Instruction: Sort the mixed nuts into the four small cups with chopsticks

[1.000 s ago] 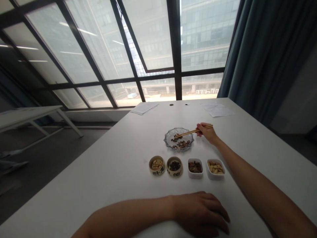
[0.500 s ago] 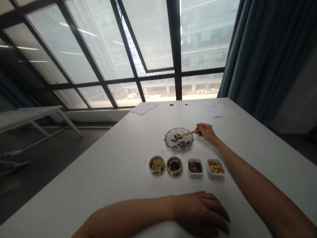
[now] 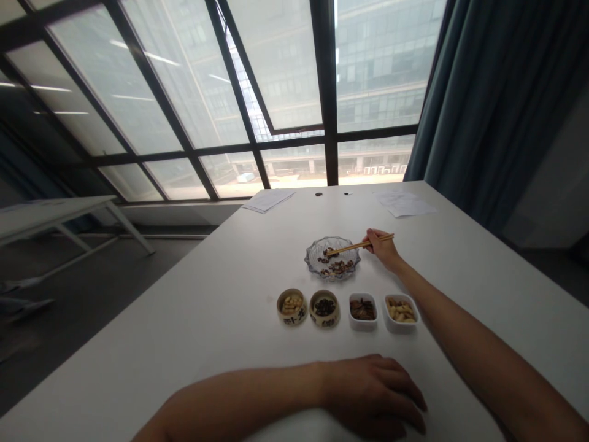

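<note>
My right hand [image 3: 381, 247] is closed around a pair of wooden chopsticks [image 3: 352, 247]. Their tips reach into a clear scalloped glass bowl [image 3: 311, 263], touching or just above small dark brown pieces [image 3: 338, 268] in it. My left hand [image 3: 375, 396] rests on the table near its front, fingers spread and nothing in them. Between the hands stand a round dish of peanuts [image 3: 292, 304], a round dish of black pieces [image 3: 325, 307], a square white dish of brown strips [image 3: 362, 309] and a square white dish of pale yellow pieces [image 3: 401, 310].
Everything stands on a white table [image 3: 221, 294]. Papers lie at its far left [image 3: 267, 201] and more sheets [image 3: 405, 204] at its far right. Beyond the table are large windows, with a blue curtain [image 3: 478, 123] on the right. Another white table [image 3: 55, 212] stands at the left.
</note>
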A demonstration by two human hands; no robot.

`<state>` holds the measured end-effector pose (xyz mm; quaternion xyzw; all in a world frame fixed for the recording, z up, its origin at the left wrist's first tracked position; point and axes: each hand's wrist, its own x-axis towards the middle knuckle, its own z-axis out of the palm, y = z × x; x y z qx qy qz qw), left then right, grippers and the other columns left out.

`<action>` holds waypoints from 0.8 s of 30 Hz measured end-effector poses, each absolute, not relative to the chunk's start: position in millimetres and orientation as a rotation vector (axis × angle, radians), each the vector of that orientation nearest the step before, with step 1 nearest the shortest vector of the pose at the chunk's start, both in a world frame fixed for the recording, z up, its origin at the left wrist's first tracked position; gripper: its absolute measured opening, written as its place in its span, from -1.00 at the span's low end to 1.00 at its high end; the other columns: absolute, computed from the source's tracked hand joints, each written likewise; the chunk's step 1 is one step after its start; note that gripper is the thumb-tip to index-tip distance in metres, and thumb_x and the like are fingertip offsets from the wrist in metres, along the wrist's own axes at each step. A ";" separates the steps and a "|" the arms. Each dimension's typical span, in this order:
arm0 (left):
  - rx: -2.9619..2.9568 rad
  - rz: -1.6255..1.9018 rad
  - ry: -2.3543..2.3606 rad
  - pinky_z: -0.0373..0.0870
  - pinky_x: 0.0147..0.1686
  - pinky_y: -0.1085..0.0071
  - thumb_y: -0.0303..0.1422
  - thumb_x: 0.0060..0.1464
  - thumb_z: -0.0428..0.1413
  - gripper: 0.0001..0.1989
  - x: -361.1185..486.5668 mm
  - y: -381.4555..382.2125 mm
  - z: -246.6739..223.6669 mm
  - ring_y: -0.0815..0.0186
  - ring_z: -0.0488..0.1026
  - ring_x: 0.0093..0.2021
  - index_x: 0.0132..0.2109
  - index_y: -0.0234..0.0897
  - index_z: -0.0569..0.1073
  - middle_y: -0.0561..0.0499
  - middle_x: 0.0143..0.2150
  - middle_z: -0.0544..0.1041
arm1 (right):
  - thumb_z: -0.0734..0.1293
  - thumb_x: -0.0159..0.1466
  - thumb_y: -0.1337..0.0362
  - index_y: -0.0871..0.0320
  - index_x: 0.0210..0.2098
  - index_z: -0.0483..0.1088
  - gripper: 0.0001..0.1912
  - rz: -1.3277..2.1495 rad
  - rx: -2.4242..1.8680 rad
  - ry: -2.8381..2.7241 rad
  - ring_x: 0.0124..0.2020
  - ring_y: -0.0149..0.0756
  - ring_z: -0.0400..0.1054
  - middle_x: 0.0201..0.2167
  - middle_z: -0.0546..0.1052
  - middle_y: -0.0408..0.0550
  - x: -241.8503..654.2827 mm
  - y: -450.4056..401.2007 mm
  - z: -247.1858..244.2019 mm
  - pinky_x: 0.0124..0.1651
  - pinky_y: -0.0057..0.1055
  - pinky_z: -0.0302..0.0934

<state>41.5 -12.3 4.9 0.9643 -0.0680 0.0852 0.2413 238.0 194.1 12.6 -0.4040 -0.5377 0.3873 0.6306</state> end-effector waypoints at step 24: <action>2.632 0.209 -0.165 0.19 0.43 0.32 -0.18 0.28 0.02 -0.61 39.6 -11.8 1.9 0.18 0.42 0.29 0.11 -0.27 0.53 -0.10 0.24 0.51 | 0.47 0.14 -0.30 0.12 -0.54 0.35 -0.39 1.245 -0.765 -1.221 -0.69 -0.50 -0.02 -0.64 0.35 -0.16 259.7 186.8 39.4 -0.64 -0.46 -0.16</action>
